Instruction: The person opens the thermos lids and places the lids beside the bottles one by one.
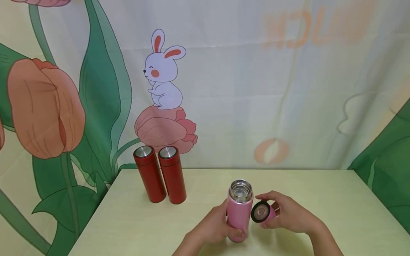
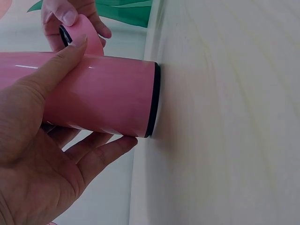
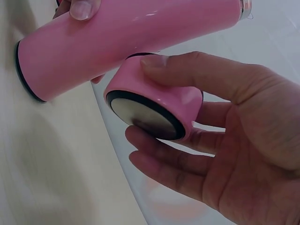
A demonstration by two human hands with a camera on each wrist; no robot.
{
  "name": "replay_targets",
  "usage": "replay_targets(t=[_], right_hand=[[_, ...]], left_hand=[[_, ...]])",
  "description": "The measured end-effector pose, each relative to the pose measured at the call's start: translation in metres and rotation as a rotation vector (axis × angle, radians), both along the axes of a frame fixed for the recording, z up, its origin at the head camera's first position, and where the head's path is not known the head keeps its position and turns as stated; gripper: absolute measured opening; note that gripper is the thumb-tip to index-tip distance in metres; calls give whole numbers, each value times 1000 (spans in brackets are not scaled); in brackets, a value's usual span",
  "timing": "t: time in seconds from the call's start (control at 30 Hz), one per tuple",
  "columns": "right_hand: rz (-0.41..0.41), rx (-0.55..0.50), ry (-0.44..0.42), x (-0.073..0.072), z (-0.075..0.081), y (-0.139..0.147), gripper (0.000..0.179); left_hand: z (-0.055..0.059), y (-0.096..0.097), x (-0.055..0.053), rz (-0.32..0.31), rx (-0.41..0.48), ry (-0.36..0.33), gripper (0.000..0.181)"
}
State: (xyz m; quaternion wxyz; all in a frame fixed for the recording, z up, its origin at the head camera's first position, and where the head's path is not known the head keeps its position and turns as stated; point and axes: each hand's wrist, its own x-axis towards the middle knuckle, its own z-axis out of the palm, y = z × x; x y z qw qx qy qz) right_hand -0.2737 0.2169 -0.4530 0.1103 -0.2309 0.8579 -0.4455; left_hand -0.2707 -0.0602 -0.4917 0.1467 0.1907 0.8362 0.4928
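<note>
A pink thermos flask (image 1: pixel 238 215) stands upright near the table's front, its bare steel mouth (image 1: pixel 241 191) facing up. My left hand (image 1: pixel 213 224) grips the flask's lower body, thumb across the front; in the left wrist view the fingers curl round the pink flask (image 2: pixel 108 93) above its black base. Just right of the flask, my right hand (image 1: pixel 289 213) holds its pink lid (image 1: pixel 261 212), tilted so the black-rimmed underside shows. The right wrist view has the thumb and fingers pinching the pink lid (image 3: pixel 154 93), whose silver top faces down toward the table.
Two red thermos flasks (image 1: pixel 152 181) with silver lids stand side by side at the table's back left. Behind the pale wood-grain table (image 1: pixel 336 199) hangs a printed cloth (image 1: pixel 224 89) with a rabbit and tulips.
</note>
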Motion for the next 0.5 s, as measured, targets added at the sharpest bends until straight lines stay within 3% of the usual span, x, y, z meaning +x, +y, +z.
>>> replay_targets(t=[0.23,0.5], right_hand=[[35,-18,73,2,-2,1,74],[65,-16,93,0,-8,1,64]], left_hand=[[-1,0,0,-3,9,-3,87],[-2,0,1,-2,-2,17,86]])
